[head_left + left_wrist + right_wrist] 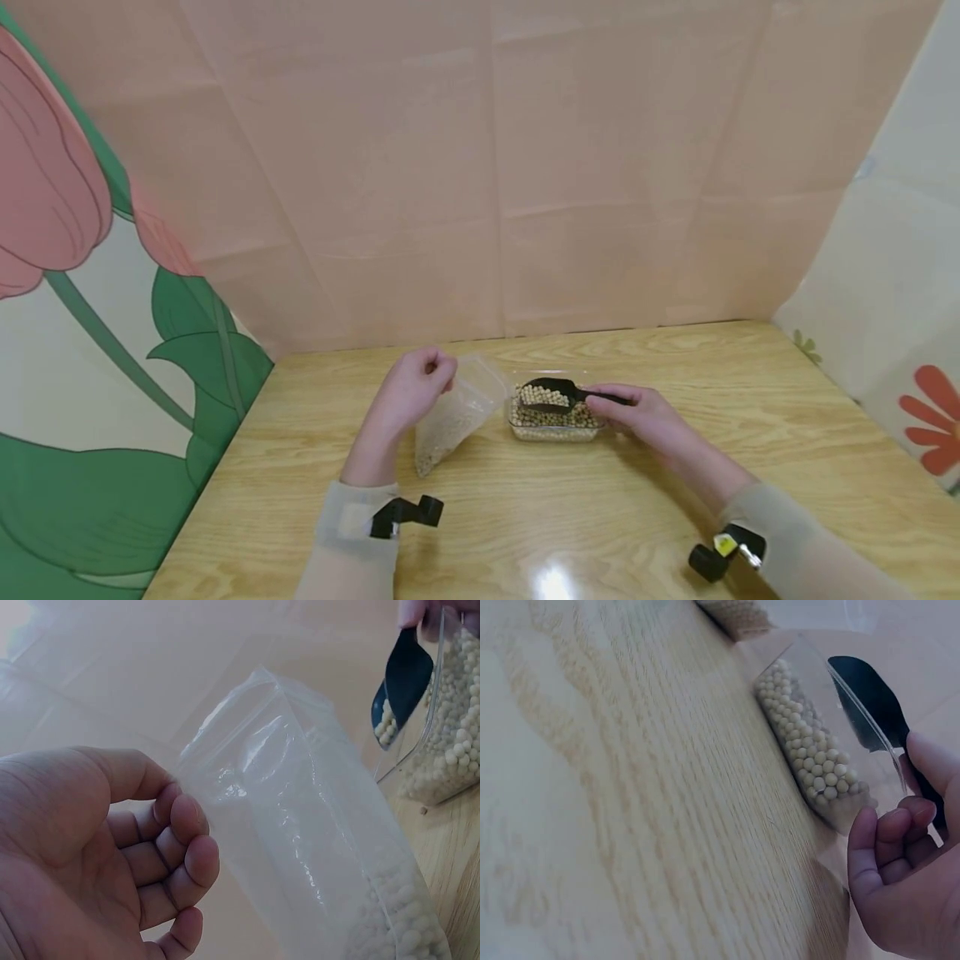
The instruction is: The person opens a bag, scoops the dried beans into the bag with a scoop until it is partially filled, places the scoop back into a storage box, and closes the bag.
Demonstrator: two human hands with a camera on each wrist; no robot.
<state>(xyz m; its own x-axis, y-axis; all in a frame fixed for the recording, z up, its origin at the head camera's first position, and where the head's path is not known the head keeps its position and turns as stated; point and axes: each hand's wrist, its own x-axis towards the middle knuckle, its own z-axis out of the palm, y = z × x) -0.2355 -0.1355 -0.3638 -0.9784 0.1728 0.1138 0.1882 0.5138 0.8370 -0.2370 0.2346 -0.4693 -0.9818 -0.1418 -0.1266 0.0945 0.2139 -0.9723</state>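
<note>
Left hand [412,390] pinching bag [453,419], right hand [639,415] gripping scoop [572,393], container [557,433] between both hands

head view: high, facing forward and down, widest, covers most of the table [600,533]. left wrist view: close on left hand [82,855], looking past it at the bag [300,795]. right wrist view: close on right hand [911,892], rolled over. all three share bag and container [844,814].

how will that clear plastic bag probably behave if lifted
The bag is probably floppy, being thin and creased. It may hang heaviest at the bottom, where pale balls gather, and likely feels slippery given its gloss.
</note>
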